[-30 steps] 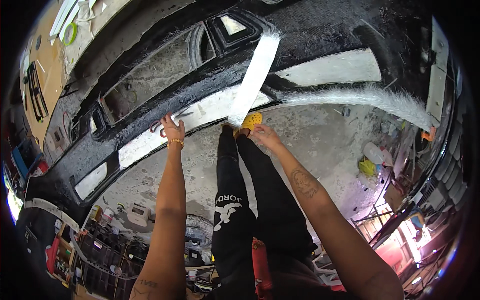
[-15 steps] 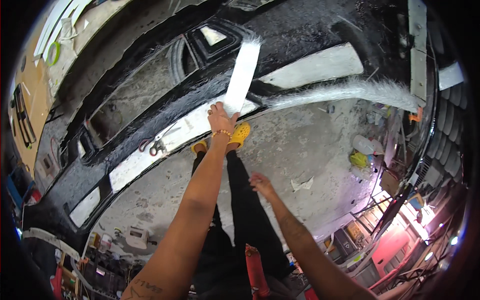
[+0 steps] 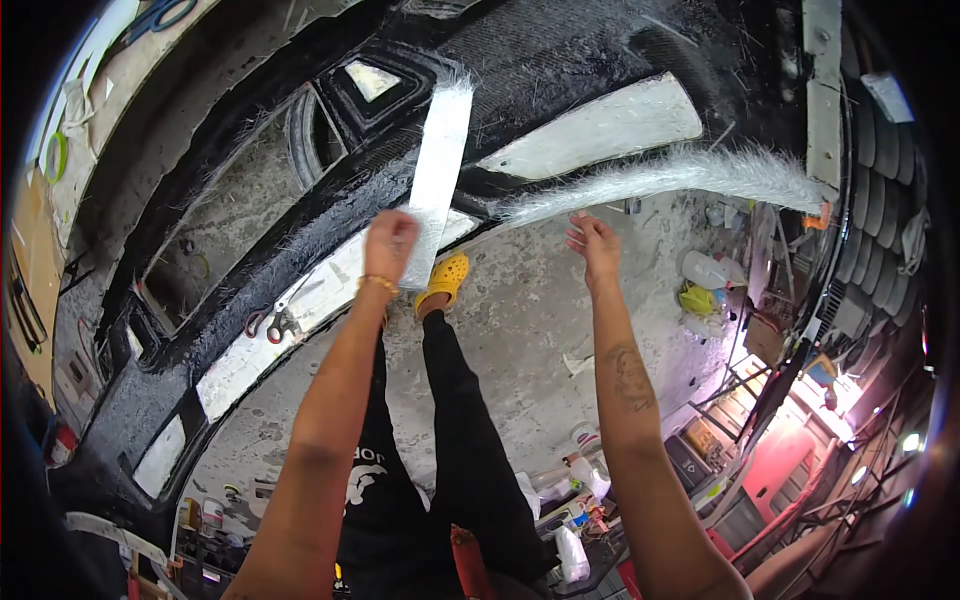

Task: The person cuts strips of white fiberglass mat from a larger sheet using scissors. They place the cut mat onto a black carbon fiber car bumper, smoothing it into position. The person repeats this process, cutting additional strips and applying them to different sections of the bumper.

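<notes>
My left hand [image 3: 390,246] is closed beside a white fibre-mat strip [image 3: 440,150] with a frayed far end. Its fingers overlap the strip's left edge, and whether they pinch anything is hidden. The strip lies across a large black moulded panel [image 3: 330,215], its near end hanging past the panel's edge. My right hand [image 3: 597,245] hovers over the floor, fingers loosely bent and apart, nothing visible in them. Just beyond it runs a long frayed fibre strip [image 3: 650,188] along the panel's edge. Scissors [image 3: 274,325] with dark red handles rest on a white inset section [image 3: 235,372] of the panel.
A yellow clog [image 3: 447,280] on my foot stands close to the panel's edge. On the concrete floor [image 3: 520,330] at the right are a white jug [image 3: 712,268] and a yellow-green bag [image 3: 698,299]. Green tape [image 3: 56,157] lies at the far left.
My left hand has drawn back from lying over the strip and its fingers have curled. My right hand has risen forward to the panel's edge. The view has shifted to the right.
</notes>
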The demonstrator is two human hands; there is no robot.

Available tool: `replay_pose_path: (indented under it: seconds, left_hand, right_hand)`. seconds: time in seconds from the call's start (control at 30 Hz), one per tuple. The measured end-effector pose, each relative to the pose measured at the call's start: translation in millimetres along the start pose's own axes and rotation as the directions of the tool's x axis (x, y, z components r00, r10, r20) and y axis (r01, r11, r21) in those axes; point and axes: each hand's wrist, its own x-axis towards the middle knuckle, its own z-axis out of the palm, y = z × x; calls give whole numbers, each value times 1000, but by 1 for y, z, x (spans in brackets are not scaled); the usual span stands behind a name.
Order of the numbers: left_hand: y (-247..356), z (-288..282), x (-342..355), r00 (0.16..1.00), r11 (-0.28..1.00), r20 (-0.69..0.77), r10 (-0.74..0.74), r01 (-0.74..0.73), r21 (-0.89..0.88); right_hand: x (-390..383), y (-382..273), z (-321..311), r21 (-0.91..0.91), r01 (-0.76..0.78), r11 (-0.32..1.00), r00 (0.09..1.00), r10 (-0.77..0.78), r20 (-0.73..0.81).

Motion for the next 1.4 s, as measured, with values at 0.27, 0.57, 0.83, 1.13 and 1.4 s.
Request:
replay_pose_path:
  seconds: [0.27,0.57,0.83,1.13,1.4]
  left_hand:
    - [98,132,13,928,966,269,258,-249,-69]
    - [124,207,31,934,942,235,270,-306,136]
    - [131,213,31,949,941,170,265,-293,167]
    - [133,212,33,955,955,208,214,-249,161]
    - [126,219,26,968,957,174,179,-213,197]
  right_hand:
    - [21,3,13,-78,-11,997,999,15,49]
    - [24,9,-1,-47,108,993,994,-108,8]
    - [28,1,-10,-131,45,990,999,-41,33]
    - [50,-44,-18,-346,-7,938,997,-20,-74]
    - [56,-33,-15,-407,40,912,996,-70,-60]
